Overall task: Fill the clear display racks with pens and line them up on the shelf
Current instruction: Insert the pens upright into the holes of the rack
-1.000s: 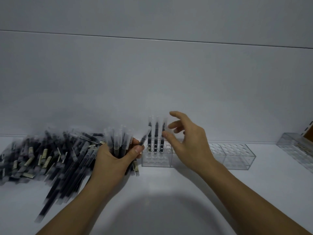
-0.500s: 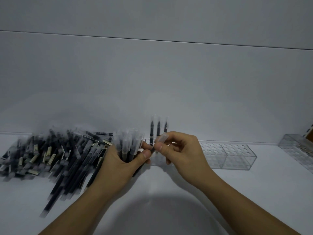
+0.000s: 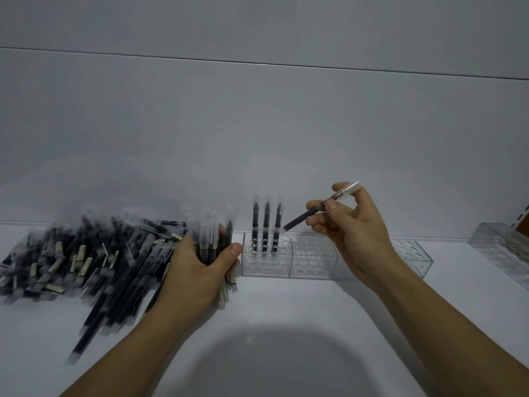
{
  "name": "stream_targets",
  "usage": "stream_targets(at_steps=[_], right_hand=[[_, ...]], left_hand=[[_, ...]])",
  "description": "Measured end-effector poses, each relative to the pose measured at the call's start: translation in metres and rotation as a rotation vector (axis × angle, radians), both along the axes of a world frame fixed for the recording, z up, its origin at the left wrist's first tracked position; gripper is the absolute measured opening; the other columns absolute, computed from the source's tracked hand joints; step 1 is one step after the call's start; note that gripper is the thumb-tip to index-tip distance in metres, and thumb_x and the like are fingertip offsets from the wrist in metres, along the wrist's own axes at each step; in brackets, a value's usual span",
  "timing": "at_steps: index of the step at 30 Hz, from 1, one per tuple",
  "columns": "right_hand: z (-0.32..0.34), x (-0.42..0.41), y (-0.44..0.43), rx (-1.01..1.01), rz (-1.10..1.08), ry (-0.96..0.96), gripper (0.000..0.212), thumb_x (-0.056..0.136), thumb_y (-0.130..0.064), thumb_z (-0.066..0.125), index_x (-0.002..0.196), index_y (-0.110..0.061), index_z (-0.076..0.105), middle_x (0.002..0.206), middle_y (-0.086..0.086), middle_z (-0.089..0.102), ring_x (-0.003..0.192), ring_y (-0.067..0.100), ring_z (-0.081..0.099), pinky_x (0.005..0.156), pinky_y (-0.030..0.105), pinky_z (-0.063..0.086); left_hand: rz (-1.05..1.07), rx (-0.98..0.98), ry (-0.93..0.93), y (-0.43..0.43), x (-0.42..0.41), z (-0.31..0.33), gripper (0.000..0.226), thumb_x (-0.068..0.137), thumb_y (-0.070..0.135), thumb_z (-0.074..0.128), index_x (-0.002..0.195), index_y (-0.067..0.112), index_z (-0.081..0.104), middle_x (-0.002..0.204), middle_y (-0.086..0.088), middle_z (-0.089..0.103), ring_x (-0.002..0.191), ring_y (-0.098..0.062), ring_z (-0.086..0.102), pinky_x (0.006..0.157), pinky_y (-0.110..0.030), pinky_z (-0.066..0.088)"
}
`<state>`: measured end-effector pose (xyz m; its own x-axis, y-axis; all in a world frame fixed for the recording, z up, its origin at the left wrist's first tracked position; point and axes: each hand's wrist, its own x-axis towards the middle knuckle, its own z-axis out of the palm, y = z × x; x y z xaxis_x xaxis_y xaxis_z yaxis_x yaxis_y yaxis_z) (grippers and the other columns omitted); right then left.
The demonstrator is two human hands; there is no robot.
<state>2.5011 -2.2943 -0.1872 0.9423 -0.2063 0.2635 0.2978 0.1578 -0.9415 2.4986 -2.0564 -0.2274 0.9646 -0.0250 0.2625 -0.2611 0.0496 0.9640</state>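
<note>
Head view. A white shelf (image 3: pixel 286 325) runs along a plain grey wall (image 3: pixel 257 124).

Left hand (image 3: pixel 197 273): its fingers (image 3: pixel 233 250) are curled round a bundle of pens (image 3: pixel 210 239), gripping it near the lower ends. The bundle stands roughly upright with the clear caps on top. The hand sits at the right edge of a loose pile of pens (image 3: pixel 86 253), which lies spread across the left part of the shelf. The pens have dark barrels and clear caps, and several carry pale labels.

Right hand (image 3: pixel 360 236): raised above the racks, its thumb and fingers (image 3: pixel 332 207) pinch a single pen (image 3: pixel 300 219) near the capped end. That pen is tilted, cap up and to the right. Its lower end points down and to the left, just beside the right-most of three standing pens (image 3: pixel 266 224) and above the rack's top face; contact there cannot be determined.

First clear rack (image 3: pixel 266 267): on the shelf, just right of the left hand. The three pens stand upright in it side by side, caps up. A second clear rack (image 3: pixel 312 262) adjoins its right side. A third clear rack (image 3: pixel 415 256) continues the row, partly hidden behind the right wrist.

A further clear rack (image 3: pixel 501 250) lies well apart at the right edge, set at an angle to the row; its contents are too blurred to identify
</note>
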Motion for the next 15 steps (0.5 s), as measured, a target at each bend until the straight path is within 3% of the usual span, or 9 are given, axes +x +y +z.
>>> stream_targets(at_steps=[3, 7, 13, 15], right_hand=[[-0.002, -0.001, 0.002, -0.201, -0.104, -0.105, 0.017, 0.103, -0.001, 0.054, 0.113, -0.015, 0.053, 0.09, 0.011, 0.078, 0.072, 0.02, 0.071, 0.076, 0.032, 0.061], [-0.006, 0.002, 0.008, -0.311, -0.16, -0.209, 0.022, 0.102, -0.006, 0.059, 0.12, -0.018, 0.058, 0.088, 0.005, 0.079, 0.088, 0.019, 0.076, 0.075, 0.029, 0.061], [-0.009, 0.014, 0.01, -0.368, -0.128, -0.195, 0.028, 0.102, -0.007, 0.059, 0.125, -0.023, 0.059, 0.087, 0.007, 0.077, 0.082, 0.02, 0.075, 0.067, 0.029, 0.059], [-0.01, 0.017, 0.012, -0.466, -0.119, -0.215, 0.034, 0.101, -0.006, 0.061, 0.129, -0.026, 0.06, 0.087, 0.005, 0.074, 0.083, 0.019, 0.074, 0.068, 0.028, 0.06]], left_hand=[[0.004, -0.015, -0.04, 0.0, -0.001, 0.004, 0.006, 0.088, -0.001, 0.068, 0.089, -0.001, 0.063, 0.063, -0.001, 0.068, 0.058, -0.011, 0.067, 0.051, -0.022, 0.055], [-0.002, -0.125, 0.014, -0.003, 0.0, 0.005, 0.008, 0.086, -0.004, 0.067, 0.092, -0.001, 0.063, 0.071, -0.008, 0.07, 0.066, -0.023, 0.071, 0.057, -0.036, 0.061], [-0.004, -0.161, -0.003, -0.001, 0.005, 0.0, 0.007, 0.074, 0.018, 0.073, 0.081, 0.017, 0.073, 0.082, -0.016, 0.074, 0.076, -0.03, 0.073, 0.064, -0.038, 0.061], [-0.009, -0.185, 0.013, -0.001, 0.004, -0.001, 0.011, 0.073, 0.018, 0.072, 0.083, 0.014, 0.072, 0.082, -0.015, 0.074, 0.075, -0.028, 0.073, 0.06, -0.043, 0.061]])
